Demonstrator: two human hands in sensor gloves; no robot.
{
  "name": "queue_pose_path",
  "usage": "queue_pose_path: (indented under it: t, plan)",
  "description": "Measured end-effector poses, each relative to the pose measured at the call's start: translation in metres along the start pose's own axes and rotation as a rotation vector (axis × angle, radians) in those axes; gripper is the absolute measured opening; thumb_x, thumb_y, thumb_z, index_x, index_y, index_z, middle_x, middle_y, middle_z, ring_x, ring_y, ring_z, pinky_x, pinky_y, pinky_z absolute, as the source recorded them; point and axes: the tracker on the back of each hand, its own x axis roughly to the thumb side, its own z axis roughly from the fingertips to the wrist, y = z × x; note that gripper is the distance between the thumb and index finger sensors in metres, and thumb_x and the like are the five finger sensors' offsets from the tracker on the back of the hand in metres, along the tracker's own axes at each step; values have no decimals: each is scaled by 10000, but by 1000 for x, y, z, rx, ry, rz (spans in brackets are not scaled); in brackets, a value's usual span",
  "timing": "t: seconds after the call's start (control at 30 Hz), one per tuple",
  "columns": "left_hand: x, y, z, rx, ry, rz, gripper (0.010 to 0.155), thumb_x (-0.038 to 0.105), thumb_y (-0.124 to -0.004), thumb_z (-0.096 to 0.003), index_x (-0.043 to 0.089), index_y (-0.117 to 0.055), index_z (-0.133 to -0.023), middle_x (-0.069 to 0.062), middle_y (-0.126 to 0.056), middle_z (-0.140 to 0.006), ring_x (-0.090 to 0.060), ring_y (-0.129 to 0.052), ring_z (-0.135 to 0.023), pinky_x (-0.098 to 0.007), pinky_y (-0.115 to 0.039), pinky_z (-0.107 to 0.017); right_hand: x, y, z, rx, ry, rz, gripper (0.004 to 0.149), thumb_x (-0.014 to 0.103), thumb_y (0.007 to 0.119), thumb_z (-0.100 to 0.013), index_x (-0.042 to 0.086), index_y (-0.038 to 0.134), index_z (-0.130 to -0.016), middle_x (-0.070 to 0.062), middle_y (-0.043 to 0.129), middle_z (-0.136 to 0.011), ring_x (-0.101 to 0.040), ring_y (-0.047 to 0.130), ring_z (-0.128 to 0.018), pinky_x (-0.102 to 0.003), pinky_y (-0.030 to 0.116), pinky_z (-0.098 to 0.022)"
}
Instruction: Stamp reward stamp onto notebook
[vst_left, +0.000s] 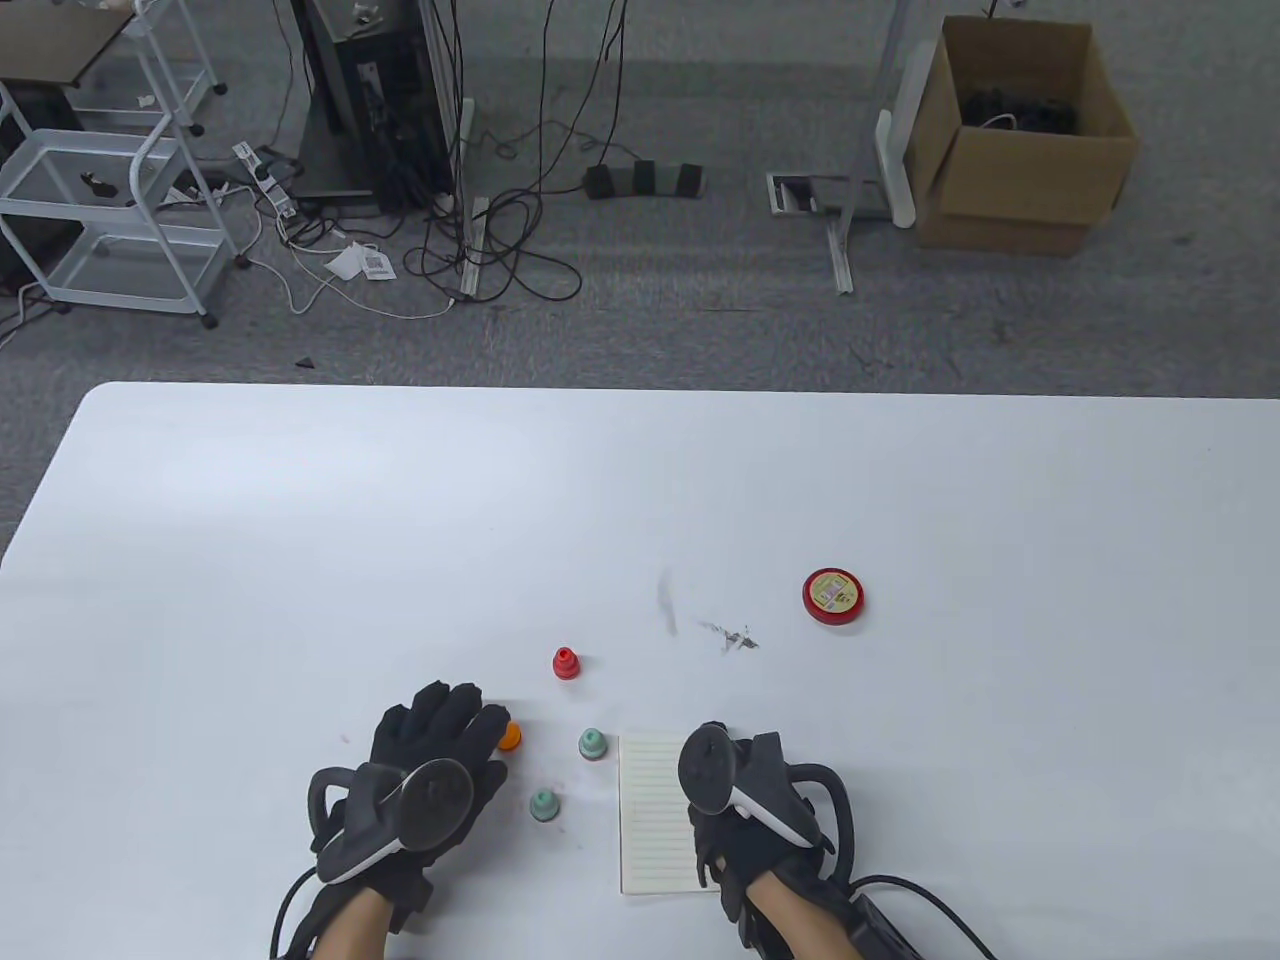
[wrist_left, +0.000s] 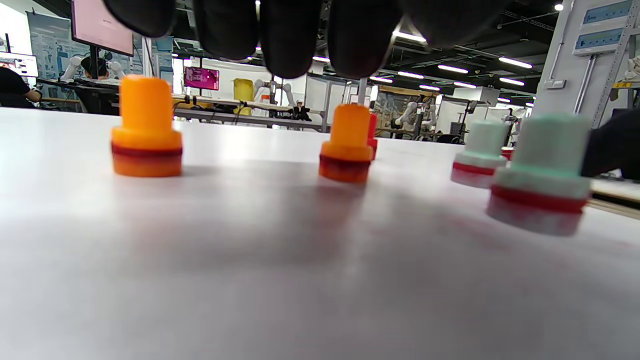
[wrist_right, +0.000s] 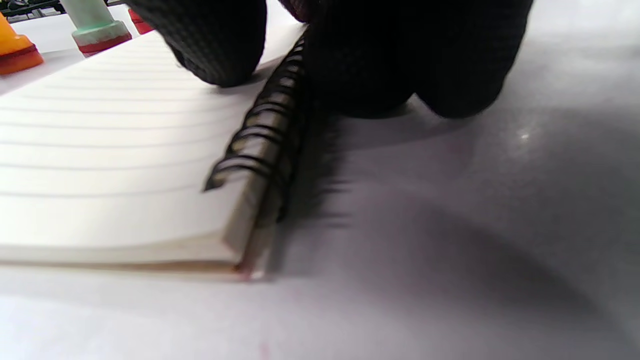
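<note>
Fingers (wrist_left: 290, 37) of black-gloved left hand (vst_left: 425, 790) spread flat, holding nothing, above small orange plastic stamp (vst_left: 510, 737), right hand (vst_left: 745, 810) pressing spiral edge of white lined notebook (vst_left: 652, 810) lying on white bench (vst_left: 640, 480), two mint-green stamps (vst_left: 592, 743) just left of notebook

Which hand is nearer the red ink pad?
Right. The right hand rests on the notebook, below the ink pad; the left hand is farther off, by the orange stamp.

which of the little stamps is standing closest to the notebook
The green stamp just off the notebook's top left corner. The other green stamp, the orange stamp and the red stamp all stand farther left or farther back.
</note>
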Motion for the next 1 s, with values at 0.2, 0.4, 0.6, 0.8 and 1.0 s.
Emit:
queue_pose_path:
  t: [0.2,0.4,0.6,0.8,1.0]
  plan:
    - [-1,1,-1,-7,6,2,604,561,-666,-495,375,-687,-1070,-10,-639,-1209,-350,-605,-1137,-610,-567,-830,0,1,0,-7,-10,-8,762,321,790,-462,90,419,-1086,-241,607,-944,-247,913,-471,-390,834,-392]
    - [0,0,-1,-12,3,-2,603,561,-666,-496,376,-688,-1069,-3,-639,-1210,-349,-609,-1137,-612,-567,-831,0,1,1,-11,-14,-4,751,319,786,-465,102,427,-1087,-232,603,-953,-249,907,-480,-395,829,-399]
    - [1,0,-1,-20,3,-6,602,559,-666,-495,373,-691,-1067,-7,-644,-1207,-350,-617,-1133,-612,-573,-826,-1,0,2,-23,-8,-6,748,333,793,-463,114,441,-1086,-219,617,-955,-241,916,-478,-390,838,-392]
    - [-2,7,2,13,17,12,612,557,-667,-495,370,-672,-1078,-12,-632,-1211,-355,-605,-1135,-613,-566,-828,-46,-46,21,-235,-58,-359,725,419,742,-484,98,487,-1082,-230,638,-1013,-409,891,-632,-493,799,-465]
    - [-4,14,7,49,24,12,614,555,-669,-494,365,-671,-1078,-13,-633,-1209,-357,-604,-1133,-613,-569,-825,-70,-82,9,-302,-58,-320,716,427,757,-481,121,520,-1084,-219,595,-1060,-524,756,-802,-597,695,-575]
